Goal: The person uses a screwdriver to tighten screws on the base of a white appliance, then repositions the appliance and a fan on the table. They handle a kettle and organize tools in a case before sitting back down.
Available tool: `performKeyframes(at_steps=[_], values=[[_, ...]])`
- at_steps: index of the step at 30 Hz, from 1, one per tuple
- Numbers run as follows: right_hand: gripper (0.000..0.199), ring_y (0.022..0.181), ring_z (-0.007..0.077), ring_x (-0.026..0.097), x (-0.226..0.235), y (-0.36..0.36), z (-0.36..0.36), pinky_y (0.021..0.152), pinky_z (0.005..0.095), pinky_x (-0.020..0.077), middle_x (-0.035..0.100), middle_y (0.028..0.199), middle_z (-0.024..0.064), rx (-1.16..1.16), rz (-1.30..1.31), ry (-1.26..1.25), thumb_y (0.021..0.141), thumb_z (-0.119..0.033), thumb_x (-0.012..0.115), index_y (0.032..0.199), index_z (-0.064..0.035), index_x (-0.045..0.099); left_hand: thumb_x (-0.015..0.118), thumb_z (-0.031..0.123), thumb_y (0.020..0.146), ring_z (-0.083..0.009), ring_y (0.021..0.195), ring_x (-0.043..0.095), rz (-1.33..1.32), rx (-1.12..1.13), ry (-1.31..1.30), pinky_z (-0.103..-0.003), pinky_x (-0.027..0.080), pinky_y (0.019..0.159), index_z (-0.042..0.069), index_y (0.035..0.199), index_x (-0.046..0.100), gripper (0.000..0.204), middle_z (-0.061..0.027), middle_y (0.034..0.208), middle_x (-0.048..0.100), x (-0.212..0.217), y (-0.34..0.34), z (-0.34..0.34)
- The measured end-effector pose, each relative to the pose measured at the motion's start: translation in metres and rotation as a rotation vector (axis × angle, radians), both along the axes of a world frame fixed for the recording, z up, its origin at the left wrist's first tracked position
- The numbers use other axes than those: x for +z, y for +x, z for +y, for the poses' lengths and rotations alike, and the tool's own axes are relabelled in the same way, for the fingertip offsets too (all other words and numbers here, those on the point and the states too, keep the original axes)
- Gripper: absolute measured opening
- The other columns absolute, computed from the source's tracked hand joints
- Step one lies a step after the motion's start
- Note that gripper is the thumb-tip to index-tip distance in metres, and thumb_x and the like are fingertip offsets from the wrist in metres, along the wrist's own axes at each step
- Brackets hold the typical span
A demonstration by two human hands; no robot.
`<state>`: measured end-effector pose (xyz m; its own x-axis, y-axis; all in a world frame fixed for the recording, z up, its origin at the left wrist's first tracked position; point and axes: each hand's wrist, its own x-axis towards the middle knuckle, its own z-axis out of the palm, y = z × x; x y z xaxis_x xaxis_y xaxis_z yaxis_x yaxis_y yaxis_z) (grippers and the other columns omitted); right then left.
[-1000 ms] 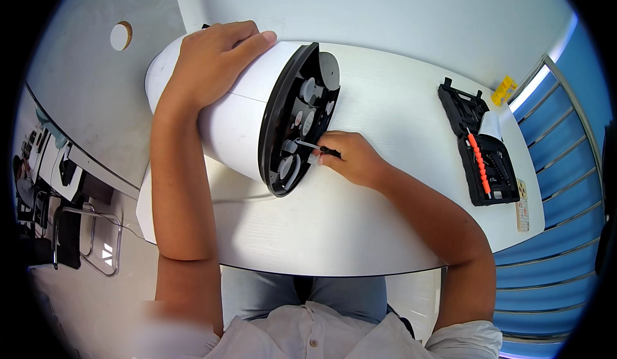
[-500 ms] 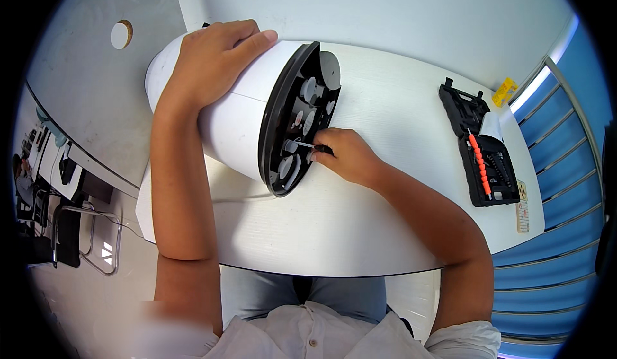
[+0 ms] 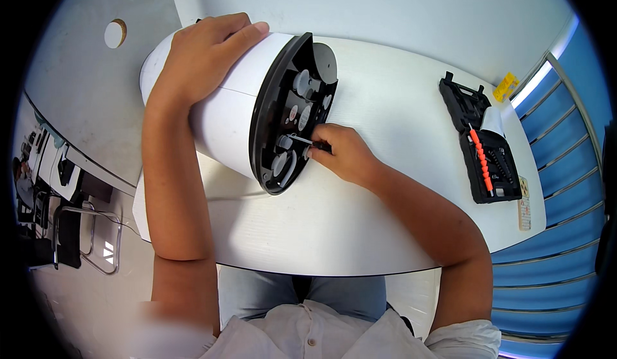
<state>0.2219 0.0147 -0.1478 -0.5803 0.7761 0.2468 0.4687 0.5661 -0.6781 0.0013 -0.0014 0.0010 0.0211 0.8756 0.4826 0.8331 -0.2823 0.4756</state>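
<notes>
White cylinder (image 3: 225, 112) under flat left hand (image 3: 199, 54); right hand (image 3: 344, 153) grips screwdriver (image 3: 308, 142), tip hidden.

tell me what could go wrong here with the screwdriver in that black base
The big white cylindrical appliance lies on its side, steadied only by the left hand; it might roll. The thin screwdriver in the right hand meets the black base at a slant and could slip.

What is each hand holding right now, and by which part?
The right hand grips a small screwdriver by its black handle. The left hand rests flat on the white cylinder's upper side, steadying it.
</notes>
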Motion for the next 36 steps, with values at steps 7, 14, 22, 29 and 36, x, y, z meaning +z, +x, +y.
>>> performKeyframes(at_steps=[7,14,22,29,36], values=[[0.017,0.074,0.0247,0.059,-0.004,0.0,-0.002,0.066,0.0342,0.0454,0.061,0.082,0.013,0.021,0.087,-0.015,0.081,-0.013,0.064,0.088,0.0001,0.056,0.05,0.045,0.082,-0.0217,0.073,0.052,-0.03,-0.016,0.007,-0.03,0.04,0.072,0.004,0.08,0.059,0.042,-0.0124,0.076,0.058,-0.002,-0.001,0.0],[0.018,0.077,0.0336,0.058,0.003,0.0,-0.003,0.066,0.0413,0.0451,0.06,0.081,0.0135,-0.009,-0.055,0.026,0.081,-0.019,0.064,0.087,-0.0026,0.057,0.051,0.043,0.083,-0.0199,0.077,0.051,-0.042,-0.021,-0.026,-0.03,0.039,0.074,0.003,0.079,0.057,0.041,-0.0116,0.078,0.056,-0.001,-0.001,0.001],[0.018,0.079,0.0326,0.059,-0.001,0.001,-0.003,0.067,0.0415,0.0454,0.061,0.085,0.0113,-0.03,-0.064,0.112,0.082,-0.02,0.063,0.09,-0.0048,0.057,0.051,0.043,0.083,-0.0194,0.073,0.05,-0.031,-0.013,-0.01,-0.03,0.039,0.071,0.004,0.079,0.057,0.039,-0.0112,0.077,0.055,-0.003,0.001,0.0],[0.021,0.079,0.0302,0.06,0.003,0.001,-0.001,0.066,0.0399,0.0459,0.062,0.085,0.0096,-0.078,-0.08,0.064,0.081,-0.022,0.065,0.087,-0.004,0.056,0.051,0.042,0.083,-0.0183,0.071,0.049,-0.013,-0.019,0.012,-0.029,0.038,0.069,0.004,0.077,0.055,0.039,-0.0099,0.074,0.053,-0.002,-0.001,-0.001],[0.021,0.081,0.0261,0.059,-0.001,0.001,0.002,0.065,0.0379,0.0469,0.06,0.083,0.0058,-0.018,-0.201,0.292,0.083,-0.028,0.062,0.087,-0.0071,0.056,0.05,0.045,0.082,-0.0212,0.071,0.051,0.0,-0.016,0.032,-0.03,0.04,0.07,0.005,0.079,0.058,0.041,-0.0112,0.074,0.056,-0.004,0.0,0.0]])
